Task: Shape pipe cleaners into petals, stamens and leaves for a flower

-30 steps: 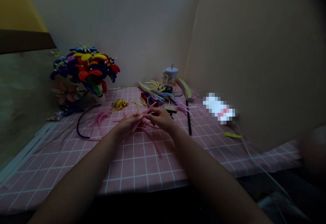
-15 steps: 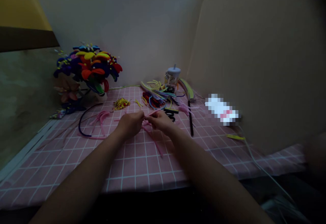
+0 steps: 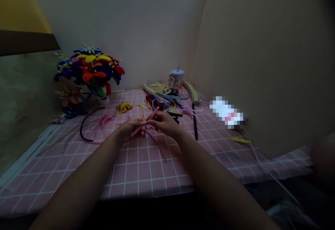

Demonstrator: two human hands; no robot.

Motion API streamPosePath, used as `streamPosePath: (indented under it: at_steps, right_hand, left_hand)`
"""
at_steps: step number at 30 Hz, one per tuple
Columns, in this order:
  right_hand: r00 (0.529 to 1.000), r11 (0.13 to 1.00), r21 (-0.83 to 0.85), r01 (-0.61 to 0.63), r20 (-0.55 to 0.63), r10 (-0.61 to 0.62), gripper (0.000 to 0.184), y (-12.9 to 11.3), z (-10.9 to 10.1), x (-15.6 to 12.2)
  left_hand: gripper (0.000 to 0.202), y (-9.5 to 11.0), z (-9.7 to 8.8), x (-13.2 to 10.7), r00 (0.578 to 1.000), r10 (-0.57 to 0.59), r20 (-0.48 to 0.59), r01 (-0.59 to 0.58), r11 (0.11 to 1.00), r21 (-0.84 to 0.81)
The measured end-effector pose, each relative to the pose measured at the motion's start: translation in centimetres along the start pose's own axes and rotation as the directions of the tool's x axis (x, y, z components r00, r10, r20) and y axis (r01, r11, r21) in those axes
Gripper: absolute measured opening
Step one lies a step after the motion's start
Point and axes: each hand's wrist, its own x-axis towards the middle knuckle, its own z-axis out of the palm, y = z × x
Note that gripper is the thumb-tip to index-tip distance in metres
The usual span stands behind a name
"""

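1. From where I stand, the left hand (image 3: 129, 130) and the right hand (image 3: 164, 123) are working almost knuckle to knuckle above the worktop (image 3: 141, 176). Both are in a narrow grip on the pink chenille stems (image 3: 152, 115): the left fingers curl around them and the right fingertips pinch them.
2. The stems cross between the hands, with one end poking up and another trailing down towards the pink grid cloth. The fingers hide whether they are twisted together.
3. Just left of the hands lie curved pink pieces (image 3: 104, 121) and a dark blue stem loop (image 3: 86, 132). Beyond them is a small heap of yellow beads (image 3: 124, 107). To the right are black-handled scissors (image 3: 174, 115) and a long black stem (image 3: 195, 127).
4. As far as I can judge, some work is finished: a colourful bunch of chenille flowers (image 3: 89, 70) stands at the back corner, with a pink flower (image 3: 69, 95) below it. Plenty remains loose, including the mixed pile of stems (image 3: 157, 99) and the pink pieces.
5. I can't read any brand. The lidded cup (image 3: 176, 78) has only a printed pattern, and the white packet (image 3: 226, 113) is pixelated.
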Motion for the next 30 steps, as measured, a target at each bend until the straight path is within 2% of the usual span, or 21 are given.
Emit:
streamPosePath:
  at_steps: [3, 9, 12, 15, 18, 20, 23, 25, 26, 28, 30]
  right_hand:
    - [0.999, 1.0, -0.018, -0.025, -0.033, 0.024, 0.033, 0.0, 0.1, 0.0]
    - [0.999, 0.999, 0.014, -0.033, -0.002, 0.033, 0.032, -0.3, 0.1, -0.1]
    - [0.999, 0.998, 0.043, -0.043, -0.005, 0.043, 0.03, -0.2, 0.1, -0.1]
    - [0.999, 0.999, 0.044, -0.027, -0.027, 0.028, 0.027, 0.4, 0.3, 0.1]
    - [0.987, 0.998, 0.024, 0.056, -0.153, -0.052, 0.026, 1.0, 0.5, 0.5]
    - [0.951, 0.991, -0.058, 0.121, -0.278, -0.132, 0.024, 1.3, 0.6, 0.6]
    - [0.879, 0.936, -0.296, 0.188, -0.374, -0.295, 0.018, 1.4, 0.6, 0.5]
    - [0.859, 0.864, -0.453, 0.22, -0.33, -0.392, 0.014, 1.3, 0.6, 0.3]
    - [0.864, 0.823, -0.517, 0.236, -0.277, -0.421, 0.011, 1.2, 0.7, 0.3]
    - [0.881, 0.755, -0.596, 0.273, -0.16, -0.446, 0.008, 1.1, 0.7, 0.2]
    - [0.892, 0.723, -0.621, 0.303, -0.082, -0.444, 0.007, 1.1, 0.6, 0.2]
  left_hand:
    - [0.012, -0.1, -0.1, 0.2, 1.0, 0.016, -0.005, -0.016, 1.0, 0.008]
    - [0.019, -0.2, -0.2, 0.2, 0.999, 0.039, 0.03, -0.042, 0.995, 0.089]
    - [0.025, -0.5, -0.2, 0.3, 0.99, 0.137, 0.013, -0.137, 0.973, 0.188]
    - [0.03, -0.7, 0.1, 0.4, 0.963, 0.267, -0.038, -0.241, 0.915, 0.325]
    - [0.036, -0.5, 0.6, 0.6, 0.922, 0.359, -0.145, -0.292, 0.891, 0.348]
    - [0.04, -0.5, 0.9, 0.7, 0.905, 0.345, -0.25, -0.28, 0.924, 0.26]
    - [0.038, -0.6, 1.0, 1.0, 0.93, 0.143, -0.338, -0.118, 0.989, 0.094]
    - [0.039, -0.9, 1.0, 1.1, 0.956, 0.034, -0.292, -0.019, 0.998, 0.051]
    - [0.039, -1.0, 1.0, 1.2, 0.967, 0.027, -0.255, -0.013, 0.998, 0.057]
    - [0.036, -1.3, 1.0, 1.2, 0.977, 0.093, -0.194, -0.078, 0.993, 0.084]
    - [0.03, -1.5, 1.0, 1.1, 0.968, 0.173, -0.184, -0.156, 0.983, 0.1]
